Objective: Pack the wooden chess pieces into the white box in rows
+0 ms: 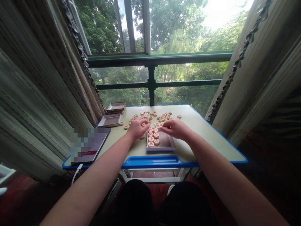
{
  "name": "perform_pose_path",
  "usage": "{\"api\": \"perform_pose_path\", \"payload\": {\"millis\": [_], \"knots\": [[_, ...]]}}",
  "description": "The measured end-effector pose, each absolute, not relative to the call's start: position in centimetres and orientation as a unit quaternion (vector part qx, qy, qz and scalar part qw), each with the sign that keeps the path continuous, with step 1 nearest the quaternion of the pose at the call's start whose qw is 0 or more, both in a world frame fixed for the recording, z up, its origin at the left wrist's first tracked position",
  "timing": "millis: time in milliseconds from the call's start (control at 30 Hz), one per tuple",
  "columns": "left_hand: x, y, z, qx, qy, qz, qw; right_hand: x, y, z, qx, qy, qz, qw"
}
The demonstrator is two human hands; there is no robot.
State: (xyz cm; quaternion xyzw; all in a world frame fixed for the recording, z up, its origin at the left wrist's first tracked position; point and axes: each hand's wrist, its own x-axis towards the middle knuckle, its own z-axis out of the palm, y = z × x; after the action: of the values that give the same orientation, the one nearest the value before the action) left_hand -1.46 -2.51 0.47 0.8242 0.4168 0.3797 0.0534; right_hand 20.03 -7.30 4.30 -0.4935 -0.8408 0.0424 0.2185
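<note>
A shallow open box (166,142) lies near the front of the table. Along its left side, round wooden Chinese chess pieces (151,138) with red characters stand in two columns. Beyond the box's far left corner is my left hand (138,128), its thumb and fingers curled closed; what they pinch, if anything, is unclear. My right hand (176,128) hovers over the far right part of the box, with thumb and fingertips closed at a chess piece (162,124). More loose pieces (164,117) are scattered behind both hands.
To the left, a tablet (97,146) with a white cable (77,172) lies on the table (207,141). Behind it are an empty box lid (110,120) and a stacked brown box (116,107). A blue tray groove (152,161) runs along the front edge. Curtains flank the window.
</note>
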Motion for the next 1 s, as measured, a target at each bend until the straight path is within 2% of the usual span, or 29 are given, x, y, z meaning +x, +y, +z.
{"api": "perform_pose_path", "payload": {"millis": [100,167,333,567,833,1000], "knots": [[-1.1,-2.2,0.3,0.820,0.422,0.385,0.031,20.8,-5.7,3.7,-0.584,-0.761,0.018,0.281],[-0.7,-1.8,0.6,0.821,0.437,0.367,0.008,21.3,-4.5,3.1,-0.607,-0.740,0.020,0.290],[1.0,0.3,2.3,0.856,0.436,0.276,0.013,21.7,-2.3,1.6,-0.591,-0.761,0.044,0.264],[1.9,3.2,1.8,0.874,0.410,0.207,0.157,22.2,-1.3,1.1,-0.598,-0.765,0.052,0.235],[1.3,2.6,1.8,0.878,0.429,0.197,0.081,21.8,-1.2,1.0,-0.628,-0.732,0.101,0.244],[1.4,2.9,1.4,0.885,0.410,0.198,0.095,21.7,-1.0,1.0,-0.632,-0.732,0.100,0.234]]}}
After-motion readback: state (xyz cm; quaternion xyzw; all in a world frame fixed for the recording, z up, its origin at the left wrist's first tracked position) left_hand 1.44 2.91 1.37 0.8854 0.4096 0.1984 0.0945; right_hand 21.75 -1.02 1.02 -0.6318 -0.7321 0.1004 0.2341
